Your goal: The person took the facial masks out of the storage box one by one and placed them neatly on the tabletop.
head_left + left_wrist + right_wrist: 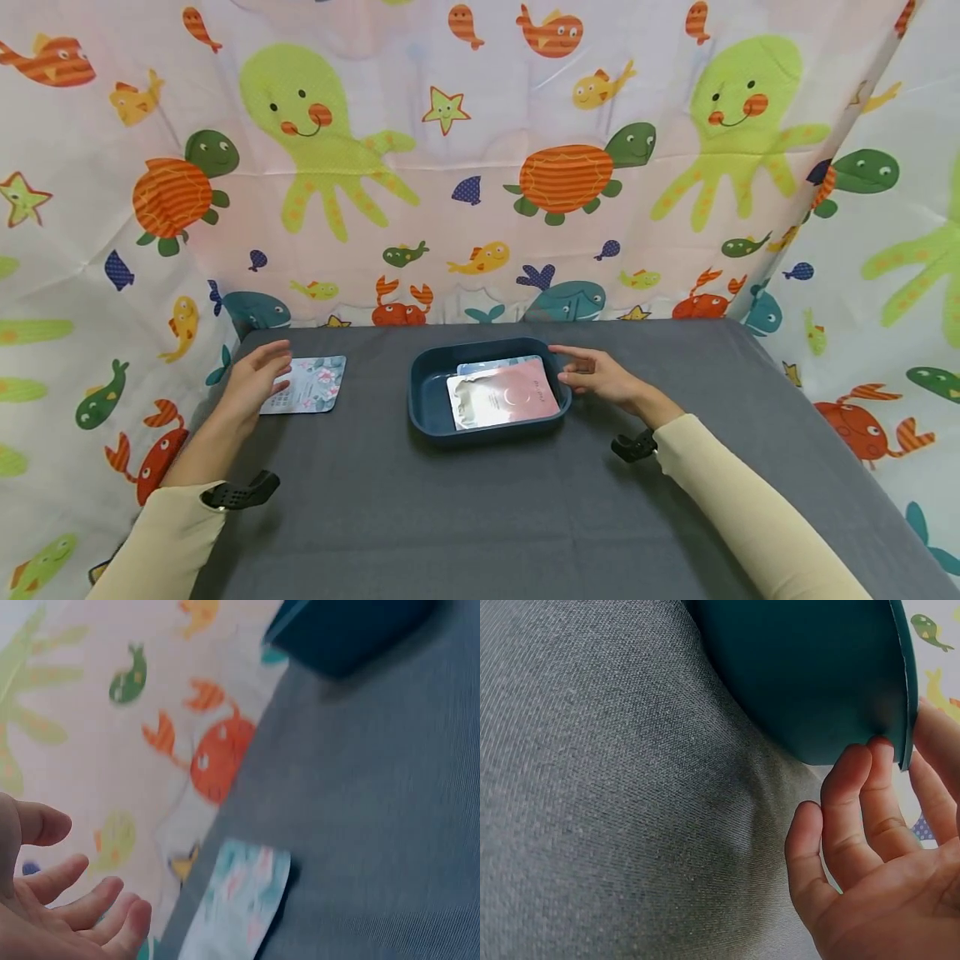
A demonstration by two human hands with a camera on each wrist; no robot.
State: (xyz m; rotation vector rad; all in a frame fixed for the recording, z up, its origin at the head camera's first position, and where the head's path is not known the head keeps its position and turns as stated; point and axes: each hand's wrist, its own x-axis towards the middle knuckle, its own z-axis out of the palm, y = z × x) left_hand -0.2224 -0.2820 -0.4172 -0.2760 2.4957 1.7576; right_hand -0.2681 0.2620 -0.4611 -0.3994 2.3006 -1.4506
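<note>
A dark blue rectangular tray [420,392] with rounded corners stands at the middle of the table. In it, a shiny silver and pink foil packet [506,396] overlaps a light blue packet [480,366]. My right hand [603,379] is at the tray's right end, with its fingertips right at the outer wall and rim; the right wrist view shows the fingers loosely bent there. Over at the left, a pale blue packet with a flower print [315,385] lies flat on the table. Above its left edge is my left hand [255,383], fingers loosely spread and holding nothing.
Grey cloth [450,517] covers the table. A white curtain with sea animals [465,125] hangs behind the far edge and along both sides. Each wrist wears a black band [240,492].
</note>
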